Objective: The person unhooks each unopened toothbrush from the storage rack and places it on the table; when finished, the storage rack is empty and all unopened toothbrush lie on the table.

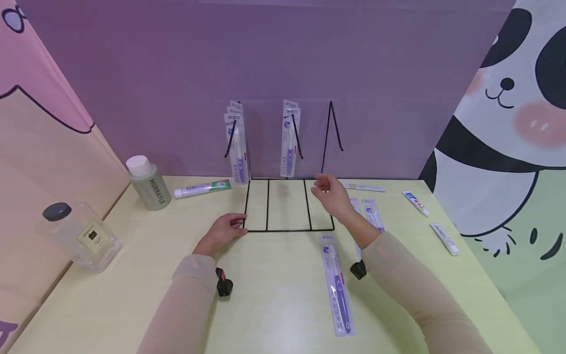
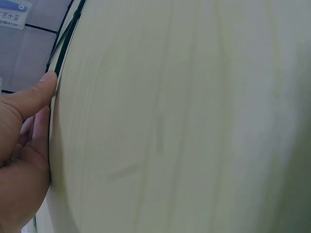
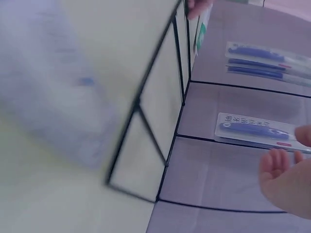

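A black wire display rack (image 1: 286, 230) stands on the table against the purple backdrop. My left hand (image 1: 223, 230) grips its front left corner, thumb and fingers on the wire in the left wrist view. Packaged toothbrushes (image 1: 238, 145) hang from the left hook, and another toothbrush pack (image 1: 289, 142) hangs from the middle one. The right hook (image 1: 331, 128) is bare. My right hand (image 1: 331, 194) is over the rack's right side below that hook, fingers loosely bent, holding nothing visible. A toothbrush pack (image 1: 338, 290) lies in front of the rack.
More toothbrush packs (image 1: 373, 215) lie beside my right forearm. Toothpaste tubes lie left (image 1: 202, 189) and right (image 1: 415, 202) of the rack, with a white tube (image 1: 444, 239) farther right. A grey-green bottle (image 1: 150, 184) and a clear bottle (image 1: 84, 238) stand at the left.
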Motion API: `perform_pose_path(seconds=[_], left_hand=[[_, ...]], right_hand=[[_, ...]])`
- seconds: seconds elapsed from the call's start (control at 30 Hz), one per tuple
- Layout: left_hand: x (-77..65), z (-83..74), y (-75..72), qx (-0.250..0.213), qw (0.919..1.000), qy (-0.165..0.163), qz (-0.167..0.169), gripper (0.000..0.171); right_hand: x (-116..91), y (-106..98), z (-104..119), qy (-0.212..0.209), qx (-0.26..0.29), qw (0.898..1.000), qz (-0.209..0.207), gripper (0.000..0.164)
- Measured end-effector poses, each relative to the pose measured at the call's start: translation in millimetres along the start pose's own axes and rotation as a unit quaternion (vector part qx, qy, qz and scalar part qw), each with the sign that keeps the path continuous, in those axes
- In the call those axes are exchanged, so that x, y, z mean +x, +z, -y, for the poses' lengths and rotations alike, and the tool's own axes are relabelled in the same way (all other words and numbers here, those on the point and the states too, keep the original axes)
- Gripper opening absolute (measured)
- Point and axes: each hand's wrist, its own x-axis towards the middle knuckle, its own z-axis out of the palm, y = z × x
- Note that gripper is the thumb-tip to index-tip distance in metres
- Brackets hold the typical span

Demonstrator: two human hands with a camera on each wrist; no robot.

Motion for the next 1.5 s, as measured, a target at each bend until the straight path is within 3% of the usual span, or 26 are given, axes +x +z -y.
perform_pose_path(seconds=[0.23,0.47,0.67,0.87,1.03,1.2,1.37,1.5], left_hand=[[2.4,2.8,0.5,-0.001,0.9999,-0.011,-0.006,0.045],[1.6,3.0,-0.6,-0.001,0.9999,-0.016,-0.007,0.045],[1.5,3.1,-0.6,0.002,0.9997,-0.02,-0.014,0.044],[2.7,4.3,1.0,-0.004,0.9997,-0.019,-0.011,0.044],[4.1,5.6,0.5,-0.005,0.9998,-0.016,-0.013,0.044],[4.5,5.5,0.2,-0.005,0.9998,-0.016,-0.012,0.044],[4.2,5.2,1.3,0.001,0.9997,-0.022,-0.012,0.045],[4.4,6.0,0.5,0.003,0.9996,-0.023,-0.012,0.045]], right_hand=[[65,29,23,-0.069,0.069,0.991,-0.093,0.033],[93,42,36,-0.074,0.052,0.986,-0.142,0.032],[100,45,36,-0.099,0.041,0.984,-0.142,0.032],[103,47,36,-0.131,0.074,0.973,-0.172,0.027],[102,47,38,-0.139,0.087,0.971,-0.174,0.027],[102,42,40,-0.123,0.117,0.969,-0.178,0.027],[99,33,39,-0.079,0.168,0.965,-0.187,0.029],[87,29,32,-0.042,0.222,0.961,-0.161,0.033]])
